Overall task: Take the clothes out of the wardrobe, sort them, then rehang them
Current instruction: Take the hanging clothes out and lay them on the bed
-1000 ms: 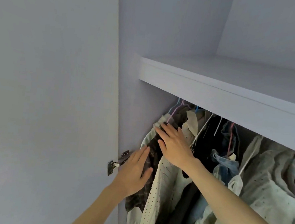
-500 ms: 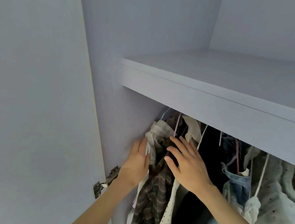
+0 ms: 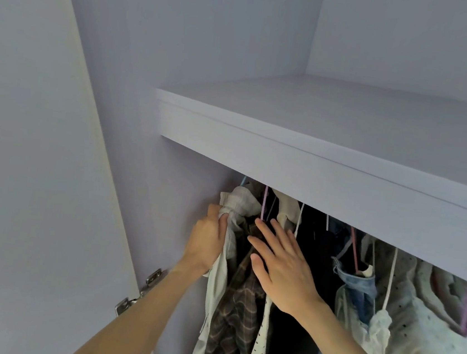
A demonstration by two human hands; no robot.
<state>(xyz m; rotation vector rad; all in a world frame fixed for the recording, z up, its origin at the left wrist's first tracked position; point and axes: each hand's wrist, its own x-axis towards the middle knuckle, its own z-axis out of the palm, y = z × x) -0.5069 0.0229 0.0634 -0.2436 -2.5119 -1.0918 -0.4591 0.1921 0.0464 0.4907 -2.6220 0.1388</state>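
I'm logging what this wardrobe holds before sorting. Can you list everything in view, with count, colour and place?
pale garment: one, off-white, leftmost on the rail
plaid shirt: one, brown, beside it
dotted top: one, cream, right of the plaid
dark garments: count unclear, black, middle
denim piece: one, blue, right of middle
light garments: count unclear, whitish, far right
shelf: one, pale lilac, above the clothes
door hinge: one, metal, lower left
left hand: grips the pale garment
right hand: flat against the hanging clothes
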